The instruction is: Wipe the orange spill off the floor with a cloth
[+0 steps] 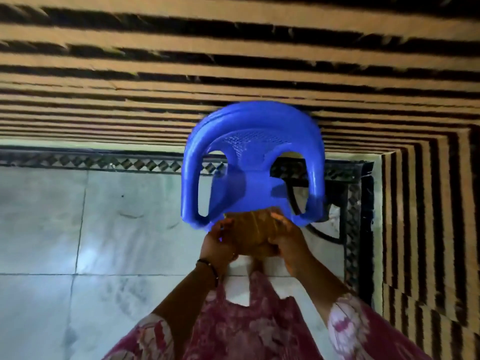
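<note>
A brownish-orange cloth (253, 233) is bunched between both hands, just in front of the seat edge of a blue plastic chair (253, 162). My left hand (218, 241) grips the cloth's left side with curled fingers. My right hand (285, 237) grips its right side, fingers wrapped over the top. No orange spill shows on the pale floor tiles (104, 229); the frame is blurred.
The blue chair stands against a wall of tan and dark stripes (181, 61). A dark patterned border (104, 161) runs along the floor's far edge and down the right side. Pale tiles stretch to the left. My pink patterned garment (246, 328) hangs below my arms.
</note>
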Demonstrator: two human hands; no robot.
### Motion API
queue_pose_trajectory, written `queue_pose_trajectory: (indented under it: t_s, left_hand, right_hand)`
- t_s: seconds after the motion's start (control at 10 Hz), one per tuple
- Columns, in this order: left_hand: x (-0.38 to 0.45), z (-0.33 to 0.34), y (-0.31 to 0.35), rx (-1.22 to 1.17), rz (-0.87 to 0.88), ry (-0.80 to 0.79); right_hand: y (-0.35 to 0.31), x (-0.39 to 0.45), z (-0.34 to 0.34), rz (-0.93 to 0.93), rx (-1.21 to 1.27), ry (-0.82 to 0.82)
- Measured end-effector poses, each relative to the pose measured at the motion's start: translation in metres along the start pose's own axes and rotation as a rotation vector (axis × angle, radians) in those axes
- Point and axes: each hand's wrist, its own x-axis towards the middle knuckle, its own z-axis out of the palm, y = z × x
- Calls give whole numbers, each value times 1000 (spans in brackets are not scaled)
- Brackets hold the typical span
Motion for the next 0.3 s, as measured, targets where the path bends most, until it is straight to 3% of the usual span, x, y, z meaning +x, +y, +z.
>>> queue_pose_trajectory:
  t_s: [0.2,0.3]
  left_hand:
    - [103,11,-38,322,163,157]
    - [135,19,-52,371,143,160]
  right_hand:
    - [45,107,7,-118,-409,-69]
    - [61,133,12,-45,-485,-103]
